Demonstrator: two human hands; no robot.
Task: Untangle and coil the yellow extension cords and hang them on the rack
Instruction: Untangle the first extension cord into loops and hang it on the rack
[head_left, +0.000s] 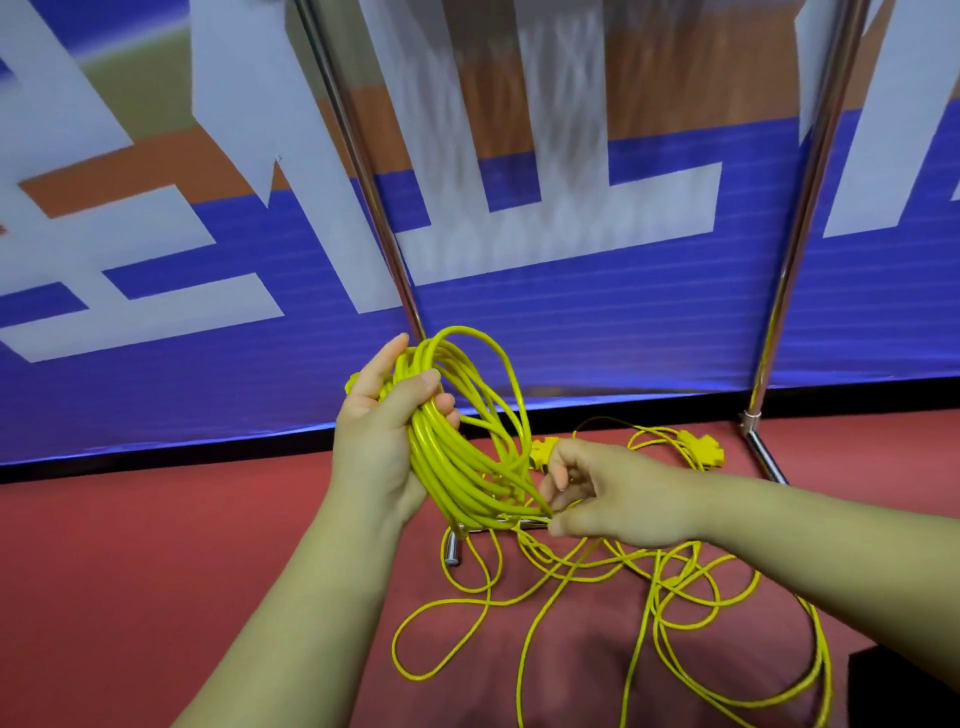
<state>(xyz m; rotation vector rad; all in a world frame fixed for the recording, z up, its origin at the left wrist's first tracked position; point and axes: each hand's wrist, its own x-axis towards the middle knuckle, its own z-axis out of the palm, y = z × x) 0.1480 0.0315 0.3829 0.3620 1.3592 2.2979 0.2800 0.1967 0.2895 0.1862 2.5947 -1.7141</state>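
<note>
Left hand, centre of frame: fingers and thumb curled round a coil of yellow cord, several loops gathered and held upright, with the top loop arching above the fingertips. Right hand, just right of centre: thumb and forefinger pinched a single strand at the coil's lower edge, the other fingers loosely bent.

Loose cord lay in tangled loops on the red floor, spread across the lower centre and lower right, and ran up to the pinched strand. A yellow socket block sat on the floor, right of centre, beyond the right hand. Another yellow fitting showed just behind the right hand's knuckles; its kind was unclear.

Rack: two shiny metal posts, the left post and the right post, rose toward the top of frame. A metal foot lay under the coil. Behind stood a blue, white and orange banner, blurred.
</note>
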